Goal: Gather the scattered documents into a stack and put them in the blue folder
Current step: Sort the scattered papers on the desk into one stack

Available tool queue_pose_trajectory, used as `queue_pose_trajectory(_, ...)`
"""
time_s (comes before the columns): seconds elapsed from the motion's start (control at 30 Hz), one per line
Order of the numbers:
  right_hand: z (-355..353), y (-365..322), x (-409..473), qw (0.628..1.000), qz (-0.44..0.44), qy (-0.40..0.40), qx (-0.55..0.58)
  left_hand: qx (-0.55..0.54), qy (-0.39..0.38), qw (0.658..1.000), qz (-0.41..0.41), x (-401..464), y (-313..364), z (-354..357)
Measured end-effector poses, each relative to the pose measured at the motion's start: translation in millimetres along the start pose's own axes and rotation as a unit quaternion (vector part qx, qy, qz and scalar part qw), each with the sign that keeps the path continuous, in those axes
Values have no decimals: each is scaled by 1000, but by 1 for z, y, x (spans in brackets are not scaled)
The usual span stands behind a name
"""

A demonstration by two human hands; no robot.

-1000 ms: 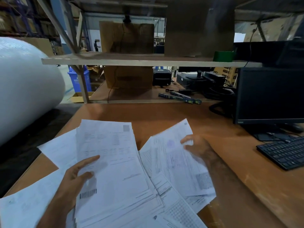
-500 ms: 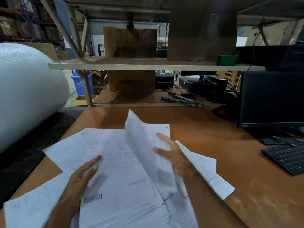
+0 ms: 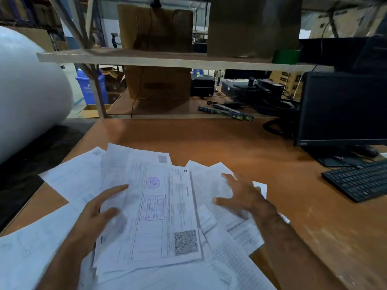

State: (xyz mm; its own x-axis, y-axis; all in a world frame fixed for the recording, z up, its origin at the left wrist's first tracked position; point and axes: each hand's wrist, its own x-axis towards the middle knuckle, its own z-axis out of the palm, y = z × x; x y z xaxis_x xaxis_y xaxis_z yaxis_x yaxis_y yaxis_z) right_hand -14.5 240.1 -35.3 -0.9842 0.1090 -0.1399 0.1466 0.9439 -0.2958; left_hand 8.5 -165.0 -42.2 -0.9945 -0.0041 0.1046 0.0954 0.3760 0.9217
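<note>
Left hand (image 3: 98, 214) rests flat on pile edge, fingers loose; right hand (image 3: 245, 197) spread over papers (image 3: 159, 206) lying between both hands, gripping nothing; loose sheets (image 3: 69, 178) beyond left hand ungathered; folder unseen; task early.

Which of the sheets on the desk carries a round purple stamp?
The top sheet of the middle pile, between the left hand and the right hand. It also has a square code block near its lower right corner.

Two hands: left hand (image 3: 100, 214), right hand (image 3: 245, 197). One monitor (image 3: 343, 109), one keyboard (image 3: 360, 178), one loose heap of papers (image 3: 163, 208), too overlapped to count.
</note>
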Motion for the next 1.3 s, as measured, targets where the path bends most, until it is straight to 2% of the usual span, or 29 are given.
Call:
queue_pose_trajectory(0.07, -9, 26, -6, 998, 65, -15, -19, -29, 4, 1000, -12, -1, -1, -1)
queue_pose_trajectory(0.17, -10, 28, -5, 996, 83, 34, 8, -80, 26, 996, -31, -1, 1, 0)
queue_pose_trajectory(0.3, -11, 16, -1, 990, 95, 77, 75, 31, 27, 999, -19, -6, 9, 5)
queue_pose_trajectory(0.43, -11, 24, 12, 978, 68, 96, 171, 1, 45, 999, 14, -3, -2, 5)
queue_pose_trajectory(0.5, -11, 33, 14, 956, 46, 121, 265, -32, 46, 998, 15, -2, -9, 2)
queue_pose_trajectory(0.57, -23, 37, 7, 914, 35, 145, 377, -60, 42, 997, 10, 0, -12, 0)
queue_pose_trajectory(0.6, -31, 38, 3, 890, 33, 143, 432, -68, 41, 997, 4, 1, -14, -1)
queue_pose_trajectory(0.67, -48, 37, -3, 859, 4, 88, 504, -77, 40, 996, -3, 4, -17, -1)
queue_pose_trajectory(0.8, -85, 24, -2, 915, -46, -15, 401, -88, 40, 995, -7, 5, -17, 0)
queue_pose_trajectory(0.87, -105, 3, 6, 963, -40, 46, 261, -96, 44, 994, -9, 5, -18, 0)
queue_pose_trajectory(0.9, -116, -13, 11, 985, -38, 97, 135, -99, 48, 994, -8, 5, -18, 0)
queue_pose_trajectory(0.93, -126, -33, 15, 988, -47, 149, 8, -98, 50, 994, -8, 5, -17, 1)
queue_pose_trajectory(0.97, -135, -52, 18, 974, -75, 194, -88, -99, 50, 994, -10, 5, -17, 2)
queue_pose_trajectory(1.03, -149, -94, 22, 940, -176, 224, -189, -110, 48, 993, -21, 6, -17, 2)
queue_pose_trajectory(1.1, -154, -137, 18, 898, -292, 207, -258, -123, 42, 991, -21, 6, -12, 3)
queue_pose_trajectory(1.23, -114, -207, -1, 796, -481, 107, -352, -111, 39, 993, -15, 7, -7, 0)
queue_pose_trajectory(1.3, -82, -221, -1, 724, -560, 150, -373, -92, 32, 995, -7, 7, -8, -5)
